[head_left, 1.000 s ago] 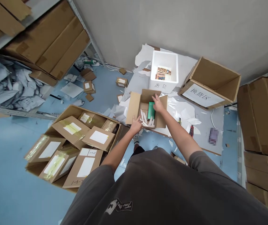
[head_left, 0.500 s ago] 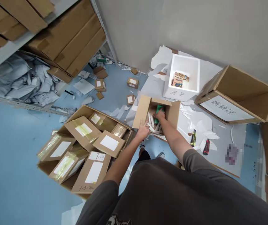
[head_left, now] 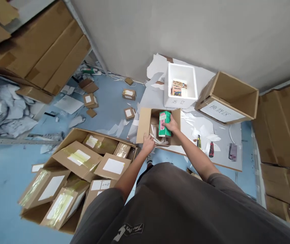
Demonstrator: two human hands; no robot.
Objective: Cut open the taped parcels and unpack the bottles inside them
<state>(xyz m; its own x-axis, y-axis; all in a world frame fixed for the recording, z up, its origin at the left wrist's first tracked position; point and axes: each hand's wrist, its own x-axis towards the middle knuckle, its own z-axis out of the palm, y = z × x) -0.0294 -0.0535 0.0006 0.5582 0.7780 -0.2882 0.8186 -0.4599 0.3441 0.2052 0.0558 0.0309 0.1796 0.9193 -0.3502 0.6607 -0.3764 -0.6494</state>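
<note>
A small open cardboard box (head_left: 143, 126) stands at the front edge of the table, its side flaps spread. My right hand (head_left: 171, 124) grips a green box (head_left: 164, 131) with a pink panel, upright at the mouth of the cardboard box. Crumpled white paper (head_left: 154, 131) lies inside, left of the green box. My left hand (head_left: 148, 143) is at the near left edge of the cardboard box, its fingers closed on the rim.
On the table (head_left: 226, 163) are a white foam box (head_left: 181, 102), a large labelled carton (head_left: 222, 112), a yellow-black cutter (head_left: 199, 141), a red-black cutter (head_left: 211, 149) and paper scraps. A big carton of parcels (head_left: 77, 156) stands at left. Shelving holds boxes.
My right hand has raised the green box from deep inside the cardboard box to its opening. My left hand remains at the rim. The camera view has shifted to the right.
</note>
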